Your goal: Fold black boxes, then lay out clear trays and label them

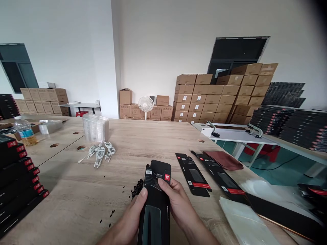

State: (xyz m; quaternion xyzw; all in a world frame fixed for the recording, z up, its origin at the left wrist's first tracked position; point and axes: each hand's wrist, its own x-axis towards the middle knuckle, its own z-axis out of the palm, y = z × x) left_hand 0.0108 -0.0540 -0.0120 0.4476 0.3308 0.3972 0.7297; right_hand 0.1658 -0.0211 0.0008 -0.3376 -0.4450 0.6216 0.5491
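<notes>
Both hands hold one long black packaging box (155,200) with a clear window and a red label, low over the wooden table (84,194). My left hand (131,217) grips its left side with the thumb on top. My right hand (178,204) wraps its right side, thumb pressing near the top flap. Behind the box lies a small pile of tiny black parts (136,188), with a few scattered to the left. Coiled white cables (100,152) lie farther back on the table.
Two flat black boxes (194,174) (221,177) and a dark red cloth (223,160) lie to the right. Stacked black boxes (17,177) line the left edge. A stack of clear trays (95,127), a bottle (25,132), a fan (145,104) and brown cartons (219,95) stand behind.
</notes>
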